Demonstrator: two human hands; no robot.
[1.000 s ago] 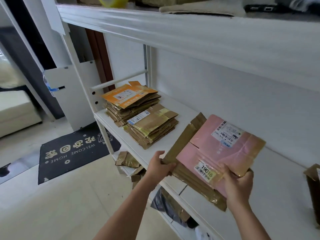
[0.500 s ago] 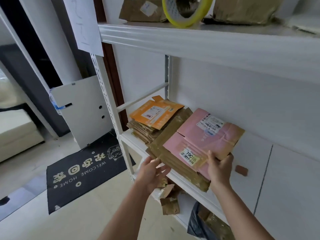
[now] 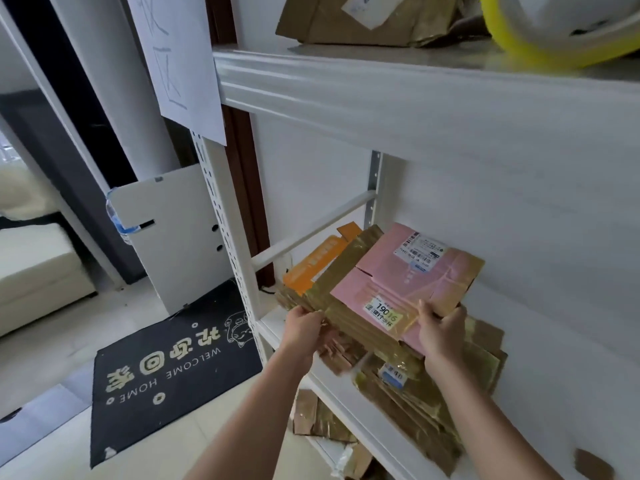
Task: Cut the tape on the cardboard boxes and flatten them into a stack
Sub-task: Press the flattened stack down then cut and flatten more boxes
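A flattened pink box with white labels and brown taped flaps hangs over the left stack of flattened boxes on the white shelf. That stack is topped by an orange flattened box. My left hand grips the pink box's brown left flap. My right hand pinches its near right edge, thumb on top. A second stack of flattened brown boxes lies on the shelf under my right wrist.
The upper shelf carries a brown box and a yellow tape roll. Cardboard scraps lie below the shelf. A paper sheet hangs on the shelf post. A black welcome mat covers the floor at left.
Both hands have carried the pink box leftward along the shelf, from past the second stack to above the orange-topped stack. The view has swung left and closer.
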